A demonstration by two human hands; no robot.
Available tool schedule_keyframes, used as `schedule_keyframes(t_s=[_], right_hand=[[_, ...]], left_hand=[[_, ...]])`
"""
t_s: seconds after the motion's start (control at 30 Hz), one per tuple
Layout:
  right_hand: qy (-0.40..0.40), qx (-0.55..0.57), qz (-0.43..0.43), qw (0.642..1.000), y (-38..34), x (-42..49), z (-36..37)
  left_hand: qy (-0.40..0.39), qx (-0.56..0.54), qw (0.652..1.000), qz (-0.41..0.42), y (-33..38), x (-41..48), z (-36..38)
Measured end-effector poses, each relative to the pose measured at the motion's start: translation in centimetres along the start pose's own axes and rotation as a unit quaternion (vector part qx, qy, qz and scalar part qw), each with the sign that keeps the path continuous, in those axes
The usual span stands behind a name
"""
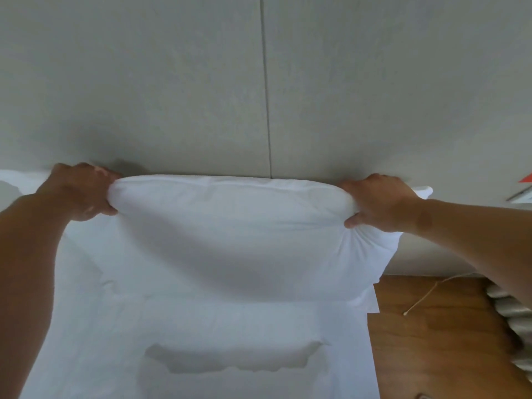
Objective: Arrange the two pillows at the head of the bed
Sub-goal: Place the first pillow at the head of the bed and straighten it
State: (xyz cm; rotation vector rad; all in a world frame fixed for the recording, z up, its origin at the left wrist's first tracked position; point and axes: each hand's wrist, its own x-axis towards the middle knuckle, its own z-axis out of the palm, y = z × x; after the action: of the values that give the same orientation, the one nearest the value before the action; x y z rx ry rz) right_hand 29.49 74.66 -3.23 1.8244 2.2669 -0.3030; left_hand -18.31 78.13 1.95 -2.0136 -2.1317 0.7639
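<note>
1. Left hand (82,192): fist clenched, knuckles up, thumb tucked beneath, bare forearm stretching forward from the lower left.
2. Right hand (380,203): fingers curled over in a grip, thumb pressing from below, bare forearm reaching in from the right edge.
3. Both arms extended, spread well apart, level.

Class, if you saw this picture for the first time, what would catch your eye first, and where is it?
First, the white pillow stretched across the middle, against the grey headboard. The left hand and right hand each clutch one end of it. At lower right, wooden floor shows beside the white bed sheet.
</note>
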Motion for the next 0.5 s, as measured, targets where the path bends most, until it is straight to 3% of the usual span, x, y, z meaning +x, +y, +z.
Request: schedule_keyframes(t_s=[0.23, 0.5], right_hand=[[-0.010, 0.013, 0.014, 1.000, -1.5, 0.4, 1.2], [-0.012, -0.002, 0.018, 1.000, -2.0, 1.9, 2.1]], left_hand=[[-0.034, -0.063, 0.997, 0.009, -1.5, 3.1, 5.6], [0.025, -0.059, 0.998, -0.003, 1.6, 3.2, 6.1]])
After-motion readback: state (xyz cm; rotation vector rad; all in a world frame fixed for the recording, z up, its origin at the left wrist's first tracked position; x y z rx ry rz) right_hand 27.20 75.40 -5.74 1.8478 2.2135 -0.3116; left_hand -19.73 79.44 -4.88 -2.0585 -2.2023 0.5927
